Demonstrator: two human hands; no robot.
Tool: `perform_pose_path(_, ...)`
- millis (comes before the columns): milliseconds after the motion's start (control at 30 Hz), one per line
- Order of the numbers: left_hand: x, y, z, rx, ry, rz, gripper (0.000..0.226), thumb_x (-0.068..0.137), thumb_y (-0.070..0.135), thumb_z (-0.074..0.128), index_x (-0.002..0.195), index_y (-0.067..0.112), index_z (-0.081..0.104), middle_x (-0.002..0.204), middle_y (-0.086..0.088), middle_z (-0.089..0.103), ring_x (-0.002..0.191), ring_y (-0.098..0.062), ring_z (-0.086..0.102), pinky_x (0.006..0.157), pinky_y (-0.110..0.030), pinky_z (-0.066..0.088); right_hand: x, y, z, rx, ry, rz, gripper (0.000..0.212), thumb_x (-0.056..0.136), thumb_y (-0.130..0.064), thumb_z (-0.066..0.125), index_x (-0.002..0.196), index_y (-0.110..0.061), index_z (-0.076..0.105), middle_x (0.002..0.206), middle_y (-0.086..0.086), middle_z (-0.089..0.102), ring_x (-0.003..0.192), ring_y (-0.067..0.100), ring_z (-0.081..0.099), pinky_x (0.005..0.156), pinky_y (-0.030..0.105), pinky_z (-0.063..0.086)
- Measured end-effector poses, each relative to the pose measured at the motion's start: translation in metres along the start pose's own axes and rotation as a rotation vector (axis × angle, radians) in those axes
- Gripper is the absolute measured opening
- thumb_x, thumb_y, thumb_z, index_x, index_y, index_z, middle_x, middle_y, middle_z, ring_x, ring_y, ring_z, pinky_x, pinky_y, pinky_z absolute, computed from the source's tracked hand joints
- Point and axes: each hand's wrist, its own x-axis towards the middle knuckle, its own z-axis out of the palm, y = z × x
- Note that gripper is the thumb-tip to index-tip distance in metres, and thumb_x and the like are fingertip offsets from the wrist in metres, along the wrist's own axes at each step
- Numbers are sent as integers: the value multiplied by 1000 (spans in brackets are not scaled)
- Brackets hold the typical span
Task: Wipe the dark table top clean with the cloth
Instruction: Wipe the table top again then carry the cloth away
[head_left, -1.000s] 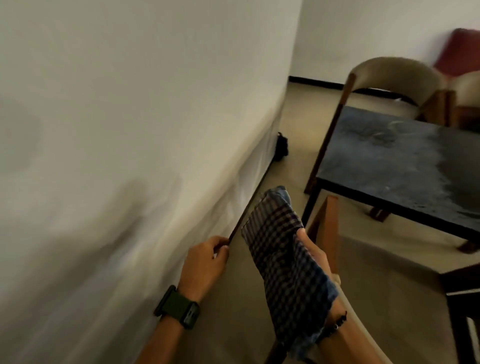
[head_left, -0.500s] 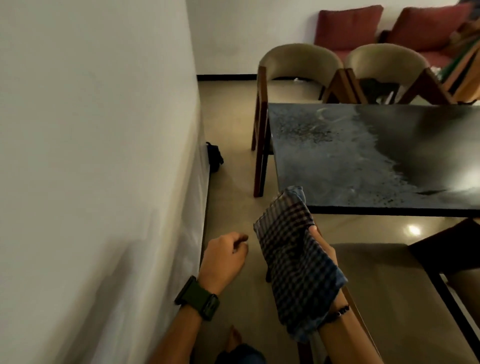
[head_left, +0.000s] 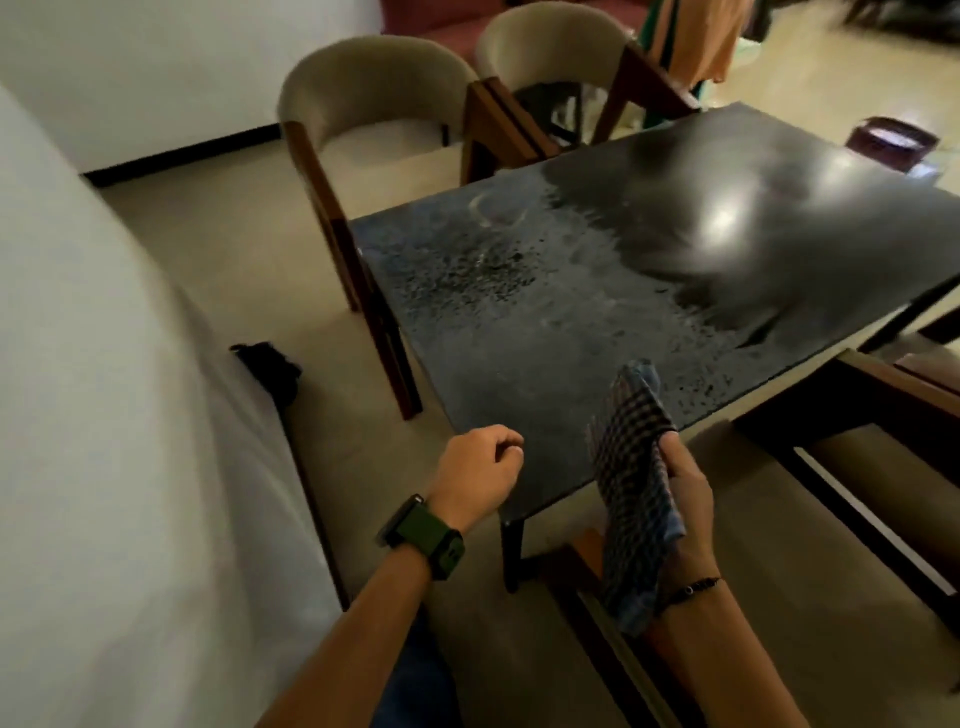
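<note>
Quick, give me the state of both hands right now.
Left hand: fingers curled, holding nothing.
Right hand: holding the checked cloth.

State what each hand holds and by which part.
The right hand grips the checked cloth around its middle, both ends hanging free. The left hand is curled and holds nothing.
</note>
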Motion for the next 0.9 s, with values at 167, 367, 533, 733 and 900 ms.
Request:
perform_pose_path(167,95,-8,-5,69,-172,95,28,93,20,47,118,16,60,115,-3,66,102,-17,60,83,-23,44,40,9,41,-202,259,-367,23,97,-14,47,86,-11,66,83,-7,67,79,5,60,72,22,49)
perform_pose_path(367,211,-21,-30,192,-404,253,27,92,16,48,112,11,64,112,-10,68,103,-24,61,86,-27,46,88,110,88,-1468,258,-499,49,99,-42,25,127,-18,57,140,7,49,134,30,40,106,46,26)
perform_pose_path(533,248,-7,-14,245,-588,445,27,90,12,48,112,8,64,112,-13,69,105,-27,62,88,-32,48,87,122,93,-1671,392,-361,53,101,-43,13,143,-20,35,151,5,32,141,24,22,109,47,20)
perform_pose_path(733,233,0,17,288,-777,681,32,91,6,45,119,6,60,125,-14,62,122,-26,53,101,-36,44,68,147,122,-1615,621,-175,54,101,-45,10,147,-21,23,154,4,26,142,24,15,111,48,13)
perform_pose_path(900,230,-8,28,325,-770,796,34,89,2,46,120,7,60,127,-16,60,127,-24,50,101,-36,45,64,146,126,-1536,715,-201,50,101,-39,16,140,-20,39,149,5,37,138,24,26,106,45,23)
